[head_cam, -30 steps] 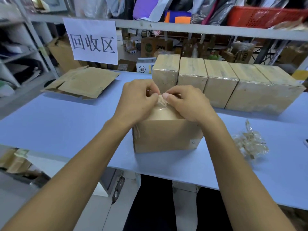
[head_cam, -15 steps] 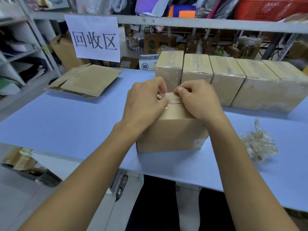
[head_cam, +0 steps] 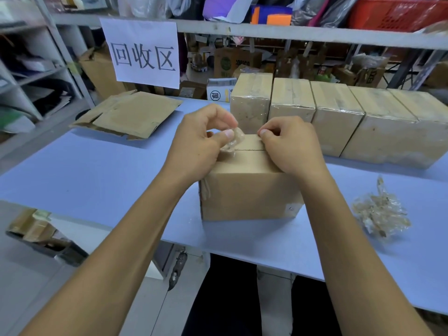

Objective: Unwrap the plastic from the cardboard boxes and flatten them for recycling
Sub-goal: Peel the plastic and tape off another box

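Item: brown cardboard box, upright on the pale blue counter, directly under both hands, top flaps closed with the centre seam showing. A strip of clear crumpled plastic wrap is lifted off its top at the left end.

Left hand: thumb and fingers pinch the raised plastic wrap above the box's top left edge.

Right hand: fingers curled, thumb and forefinger pinched together at the box's top surface beside the seam; whether they hold film cannot be told.

Beyond the hands: row of five plastic-wrapped brown cardboard boxes, side by side and touching, just behind the box.

Right of the right hand, well apart: loose wad of crumpled clear plastic lying on the counter.

Left of and beyond the left hand: flattened brown cardboard sheets, stacked flat on the counter.

Above these: white paper sign with black characters, hung from the grey metal shelf rail.
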